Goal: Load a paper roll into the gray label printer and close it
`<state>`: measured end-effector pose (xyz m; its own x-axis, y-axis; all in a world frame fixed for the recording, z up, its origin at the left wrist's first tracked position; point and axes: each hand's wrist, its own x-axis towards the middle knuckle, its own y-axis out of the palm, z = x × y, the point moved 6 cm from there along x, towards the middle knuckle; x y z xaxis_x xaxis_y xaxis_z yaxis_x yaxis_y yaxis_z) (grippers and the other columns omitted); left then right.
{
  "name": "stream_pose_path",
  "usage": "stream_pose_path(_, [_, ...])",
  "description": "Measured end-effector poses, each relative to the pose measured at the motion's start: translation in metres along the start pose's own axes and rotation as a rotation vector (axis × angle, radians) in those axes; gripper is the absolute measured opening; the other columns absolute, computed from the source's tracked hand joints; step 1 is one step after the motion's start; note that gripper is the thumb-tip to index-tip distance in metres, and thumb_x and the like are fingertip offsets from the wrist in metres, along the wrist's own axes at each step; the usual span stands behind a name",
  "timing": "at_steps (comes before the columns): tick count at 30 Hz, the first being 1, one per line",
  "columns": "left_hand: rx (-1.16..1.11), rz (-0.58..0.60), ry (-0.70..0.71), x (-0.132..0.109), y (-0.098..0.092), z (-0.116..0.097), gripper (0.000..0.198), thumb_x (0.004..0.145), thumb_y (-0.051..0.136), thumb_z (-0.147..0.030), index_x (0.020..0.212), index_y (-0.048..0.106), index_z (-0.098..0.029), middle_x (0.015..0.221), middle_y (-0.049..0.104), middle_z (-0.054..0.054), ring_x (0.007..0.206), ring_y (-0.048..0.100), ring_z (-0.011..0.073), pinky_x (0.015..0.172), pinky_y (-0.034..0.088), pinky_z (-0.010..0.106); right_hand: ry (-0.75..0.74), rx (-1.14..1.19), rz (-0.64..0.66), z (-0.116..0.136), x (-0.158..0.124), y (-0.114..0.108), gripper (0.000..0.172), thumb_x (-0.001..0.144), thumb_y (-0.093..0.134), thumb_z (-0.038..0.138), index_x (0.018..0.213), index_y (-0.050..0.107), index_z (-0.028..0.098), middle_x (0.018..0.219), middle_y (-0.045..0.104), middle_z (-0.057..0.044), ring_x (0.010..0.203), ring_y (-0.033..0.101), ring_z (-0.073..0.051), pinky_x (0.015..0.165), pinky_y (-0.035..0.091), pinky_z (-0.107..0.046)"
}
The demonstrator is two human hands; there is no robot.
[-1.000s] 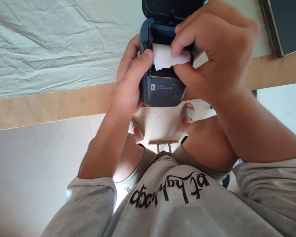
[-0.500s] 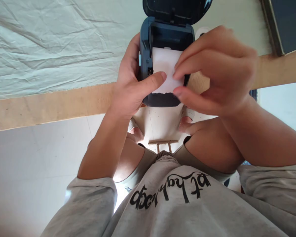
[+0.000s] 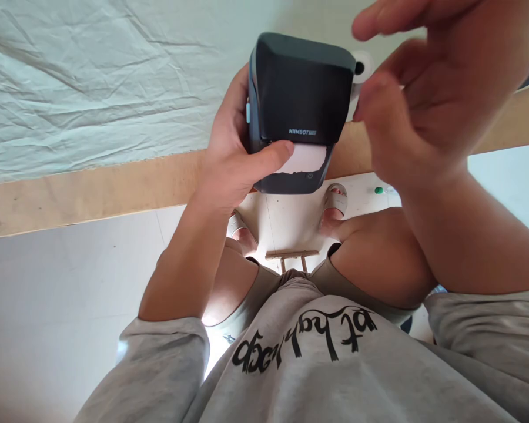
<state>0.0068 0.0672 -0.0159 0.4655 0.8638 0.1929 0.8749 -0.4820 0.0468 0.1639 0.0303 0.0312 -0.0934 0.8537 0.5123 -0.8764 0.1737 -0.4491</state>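
A dark label printer [image 3: 302,88] marked NIIMBOT is gripped along its left side by my left hand [image 3: 240,147]. Its lid is down. From the slot below the lid a strip of white paper [image 3: 309,158] sticks out, with a ragged front edge. My left thumb presses on this strip. To the right of the printer my right hand [image 3: 436,88] is raised with fingers apart and nothing in them. The far side of the printer, with most of my left fingers, is hidden.
Behind the printer's right edge stands a white paper roll [image 3: 365,66] with a dark core. A wrinkled pale cloth [image 3: 114,76] covers the table, whose wooden edge [image 3: 92,179] runs across. Below are my legs, a sandal [image 3: 336,197] and a small green object [image 3: 379,190] on the floor.
The printer's lid has swung from open to closed over the paper inside. My right hand has left the paper and moved up and to the right. The left hand keeps its hold.
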Motion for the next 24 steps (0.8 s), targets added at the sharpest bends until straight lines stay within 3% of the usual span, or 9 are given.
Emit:
stream_pose_path(2, [0.04,0.01,-0.003,-0.002,0.002,-0.005,0.047,0.055,0.073,-0.037,0.099,0.058,-0.031,0.112,0.056,0.003,0.117,0.046,0.031,0.079,0.049,0.037,-0.041,-0.038,0.016,0.006,-0.002,0.001,0.019,0.077,0.047,0.025,0.095,0.051,0.022,0.099,0.056,0.001,0.092,0.056,-0.011,0.056,0.04,-0.021])
stream_pose_path(6, [0.082,0.025,0.033,-0.003,0.005,-0.01,0.037,0.073,0.055,-0.039,0.108,0.057,-0.029,0.11,0.054,0.0,0.117,0.047,0.029,0.09,0.041,0.04,-0.146,-0.044,0.053,0.003,-0.002,0.01,0.023,0.076,0.052,0.031,0.096,0.052,0.02,0.105,0.056,-0.001,0.095,0.054,-0.012,0.049,0.036,-0.019])
stream_pose_path(8, [0.021,0.015,0.037,-0.001,0.002,-0.005,0.04,0.069,0.063,-0.046,0.105,0.058,-0.031,0.108,0.055,0.0,0.114,0.048,0.0288,0.089,0.043,0.039,-0.154,-0.016,0.068,-0.001,-0.001,0.013,0.027,0.075,0.055,0.032,0.097,0.053,0.019,0.111,0.055,-0.002,0.094,0.053,-0.012,0.048,0.036,-0.019])
stream_pose_path(11, [-0.012,0.045,0.005,0.002,0.0,0.004,0.062,0.05,0.074,-0.058,0.104,0.056,-0.033,0.106,0.055,0.0,0.107,0.047,0.0293,0.084,0.046,0.039,-0.155,0.033,0.102,-0.001,0.0,0.014,0.031,0.073,0.058,0.031,0.099,0.053,0.016,0.114,0.053,-0.006,0.097,0.053,-0.014,0.055,0.046,-0.02])
stream_pose_path(15, [0.009,0.043,0.018,0.001,0.0,0.001,0.052,0.064,0.067,-0.053,0.108,0.055,-0.027,0.105,0.053,0.003,0.112,0.04,0.0307,0.085,0.042,0.039,-0.146,0.003,0.168,0.002,-0.001,0.017,0.027,0.076,0.054,0.031,0.1,0.051,0.021,0.113,0.052,-0.004,0.098,0.052,-0.014,0.07,0.053,-0.023])
stream_pose_path(19, [-0.016,0.067,0.021,0.001,0.001,0.0,0.043,0.07,0.063,-0.047,0.107,0.054,-0.027,0.109,0.051,0.004,0.113,0.041,0.0294,0.086,0.041,0.035,-0.143,-0.015,0.165,0.002,-0.002,0.017,0.028,0.079,0.052,0.034,0.1,0.051,0.016,0.117,0.049,-0.006,0.096,0.052,-0.012,0.078,0.053,-0.025])
stream_pose_path(24, [-0.128,0.158,0.003,0.007,0.003,0.0,0.052,0.065,0.067,-0.048,0.111,0.051,-0.028,0.116,0.049,0.002,0.113,0.043,0.0266,0.088,0.043,0.032,-0.142,-0.05,0.106,-0.001,-0.006,0.017,0.027,0.079,0.051,0.034,0.1,0.052,0.016,0.121,0.047,-0.007,0.099,0.051,-0.012,0.067,0.05,-0.021])
